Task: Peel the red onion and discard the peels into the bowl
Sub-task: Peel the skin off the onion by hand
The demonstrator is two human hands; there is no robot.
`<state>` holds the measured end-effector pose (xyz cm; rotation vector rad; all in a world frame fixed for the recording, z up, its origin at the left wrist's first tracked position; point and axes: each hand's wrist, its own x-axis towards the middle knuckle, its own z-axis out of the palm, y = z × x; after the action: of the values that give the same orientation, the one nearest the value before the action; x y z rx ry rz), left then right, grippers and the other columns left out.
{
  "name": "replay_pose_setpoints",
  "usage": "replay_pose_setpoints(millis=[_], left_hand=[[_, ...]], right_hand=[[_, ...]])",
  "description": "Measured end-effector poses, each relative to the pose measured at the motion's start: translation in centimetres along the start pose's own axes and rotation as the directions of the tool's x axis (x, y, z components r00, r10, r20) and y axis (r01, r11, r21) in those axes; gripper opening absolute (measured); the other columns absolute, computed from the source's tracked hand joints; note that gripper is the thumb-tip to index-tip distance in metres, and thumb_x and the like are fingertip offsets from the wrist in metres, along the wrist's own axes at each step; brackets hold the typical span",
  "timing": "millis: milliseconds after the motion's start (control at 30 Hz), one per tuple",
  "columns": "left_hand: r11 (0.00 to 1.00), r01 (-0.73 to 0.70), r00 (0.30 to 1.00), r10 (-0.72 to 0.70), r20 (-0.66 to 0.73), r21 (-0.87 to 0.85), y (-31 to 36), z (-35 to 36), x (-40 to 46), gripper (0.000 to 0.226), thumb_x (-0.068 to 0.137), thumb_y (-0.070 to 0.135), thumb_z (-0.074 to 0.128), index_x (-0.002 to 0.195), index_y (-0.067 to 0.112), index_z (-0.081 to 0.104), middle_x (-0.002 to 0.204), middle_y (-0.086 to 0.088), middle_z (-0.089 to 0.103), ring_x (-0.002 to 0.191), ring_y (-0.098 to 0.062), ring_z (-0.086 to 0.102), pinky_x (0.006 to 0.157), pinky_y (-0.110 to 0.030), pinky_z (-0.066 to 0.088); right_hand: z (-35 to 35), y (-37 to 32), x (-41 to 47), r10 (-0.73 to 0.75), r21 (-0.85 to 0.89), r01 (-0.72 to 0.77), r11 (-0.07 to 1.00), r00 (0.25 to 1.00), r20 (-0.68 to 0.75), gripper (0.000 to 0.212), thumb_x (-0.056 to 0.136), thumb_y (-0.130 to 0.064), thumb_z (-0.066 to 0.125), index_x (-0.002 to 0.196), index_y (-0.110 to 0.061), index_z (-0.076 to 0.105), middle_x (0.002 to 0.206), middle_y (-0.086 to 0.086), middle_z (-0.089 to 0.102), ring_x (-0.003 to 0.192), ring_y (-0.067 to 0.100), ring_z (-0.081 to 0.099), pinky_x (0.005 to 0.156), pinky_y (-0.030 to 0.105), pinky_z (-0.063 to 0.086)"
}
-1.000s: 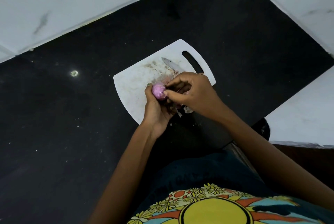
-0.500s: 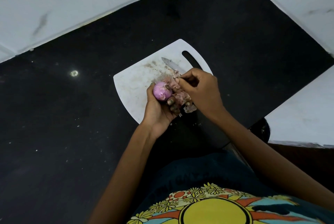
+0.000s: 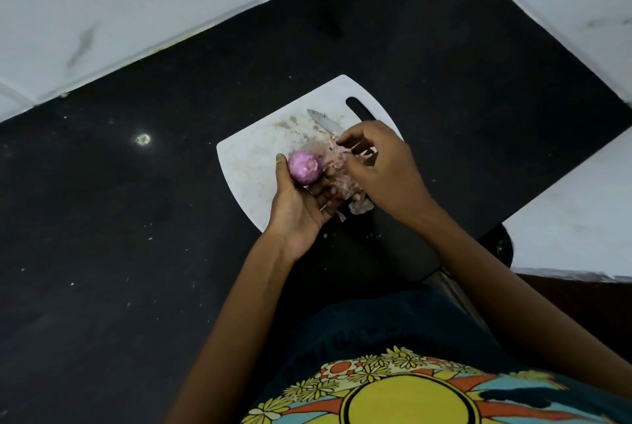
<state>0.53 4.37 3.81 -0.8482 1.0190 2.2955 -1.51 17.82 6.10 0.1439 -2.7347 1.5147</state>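
Onion (image 3: 304,167), just one, sits pinched in my left hand's (image 3: 301,205) fingers (image 3: 326,192) while my right hand's (image 3: 383,167) fingers (image 3: 345,140) hover loosely curled over one board (image 3: 249,164).

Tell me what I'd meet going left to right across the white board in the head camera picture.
Bare cutting board → left hand → red onion → pile of peels → right hand.

Right hand (image 3: 386,167): was pinching at the red onion (image 3: 305,167) a second ago; now off it, just beside, toward the knife (image 3: 325,122).
Right fingers: loosely spread, no longer pinched.
Onion: more purple surface exposed than before.
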Motion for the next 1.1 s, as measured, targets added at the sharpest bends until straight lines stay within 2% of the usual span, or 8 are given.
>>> replay_pose_setpoints(millis=[133, 333, 400, 567, 700, 867, 967, 1100], left_hand=[[0.997, -0.019, 1.0, 0.018, 0.024, 0.076, -0.1, 0.0, 0.1, 0.066, 0.093, 0.066, 0.02, 0.104, 0.014, 0.06, 0.072, 0.0, 0.066, 0.062, -0.009, 0.062, 0.056, -0.021, 0.051], [0.975, -0.057, 0.998, 0.052, 0.029, 0.216, 0.1, 0.0, -0.1, 0.074, 0.092, 0.068, 0.017, 0.122, 0.017, 0.061, 0.111, -0.006, 0.071, 0.1, -0.018, 0.064, 0.096, -0.037, 0.047], [0.972, -0.067, 0.998, 0.062, 0.027, 0.225, 0.2, 0.0, -0.1, 0.072, 0.091, 0.068, 0.02, 0.119, 0.017, 0.062, 0.111, -0.01, 0.069, 0.099, -0.021, 0.063, 0.101, -0.042, 0.045], [0.959, -0.081, 0.996, 0.065, 0.068, 0.27, 0.4, -0.2, -0.2, 0.064, 0.091, 0.067, 0.028, 0.111, 0.019, 0.065, 0.094, -0.006, 0.067, 0.071, -0.011, 0.063, 0.079, -0.031, 0.048], [0.935, -0.102, 0.993, 0.074, 0.095, 0.339, 0.3, -0.3, -0.2, 0.059, 0.093, 0.065, 0.024, 0.102, 0.024, 0.065, 0.077, 0.0, 0.067, 0.071, -0.011, 0.063, 0.069, -0.027, 0.046], [0.929, -0.099, 0.992, 0.062, 0.114, 0.356, 0.7, -0.9, 0.0, 0.061, 0.097, 0.057, 0.015, 0.117, 0.021, 0.06, 0.078, 0.0, 0.066, 0.064, -0.008, 0.062, 0.06, -0.024, 0.046], [0.917, -0.124, 0.989, 0.082, 0.125, 0.38, 0.7, -1.1, -0.1, 0.051, 0.099, 0.049, 0.019, 0.113, 0.021, 0.06, 0.074, 0.003, 0.068, 0.059, -0.005, 0.062, 0.052, -0.018, 0.046], [0.894, -0.166, 0.985, 0.129, 0.115, 0.416, 0.7, -0.8, -0.5, 0.042, 0.098, 0.045, 0.028, 0.108, 0.026, 0.064, 0.085, 0.003, 0.071, 0.074, -0.009, 0.065, 0.069, -0.024, 0.048]], right_hand=[[0.0, -0.7, -0.2, -0.041, 0.086, 0.03, 0.996, 0.992, 0.12, 0.015, 0.083, -0.014, 0.069, 0.097, -0.01, 0.069, 0.096, -0.001, 0.065, 0.089, 0.006, 0.061, 0.078, 0.017, 0.048], [0.8, -1.1, -0.3, 0.008, 0.142, -0.032, 0.989, 0.986, 0.167, 0.027, 0.075, -0.018, 0.077, 0.098, -0.014, 0.065, 0.096, -0.002, 0.068, 0.086, 0.012, 0.066, 0.077, 0.029, 0.056], [0.7, -1.0, -0.2, 0.033, 0.188, -0.064, 0.98, 0.986, 0.164, 0.023, 0.078, -0.015, 0.075, 0.098, -0.013, 0.066, 0.095, -0.003, 0.07, 0.085, 0.011, 0.067, 0.078, 0.029, 0.057], [0.8, -0.3, 0.0, 0.104, 0.263, -0.142, 0.954, 0.983, 0.154, 0.015, 0.081, -0.012, 0.072, 0.096, -0.009, 0.069, 0.092, 0.001, 0.071, 0.086, 0.013, 0.069, 0.08, 0.029, 0.056], [0.9, 0.3, 0.2, 0.182, 0.292, -0.217, 0.931, 0.973, 0.143, 0.008, 0.087, -0.009, 0.065, 0.093, -0.007, 0.069, 0.088, 0.002, 0.07, 0.083, 0.009, 0.066, 0.077, 0.023, 0.055], [0.9, 0.7, 0.2, 0.238, 0.292, -0.269, 0.918, 0.961, 0.138, 0.011, 0.089, -0.009, 0.061, 0.096, -0.007, 0.07, 0.088, -0.002, 0.069, 0.082, 0.006, 0.064, 0.076, 0.018, 0.053], [1.0, 0.7, 0.1, 0.253, 0.311, -0.29, 0.905, 0.955, 0.155, 0.013, 0.09, -0.007, 0.06, 0.099, -0.004, 0.069, 0.085, -0.003, 0.068, 0.077, 0.002, 0.063, 0.069, 0.012, 0.05], [0.9, 0.5, -0.1, 0.301, 0.358, -0.35, 0.866, 0.935, 0.185, 0.015, 0.094, -0.015, 0.056, 0.097, -0.011, 0.069, 0.086, -0.001, 0.069, 0.077, 0.004, 0.065, 0.07, 0.014, 0.053]])
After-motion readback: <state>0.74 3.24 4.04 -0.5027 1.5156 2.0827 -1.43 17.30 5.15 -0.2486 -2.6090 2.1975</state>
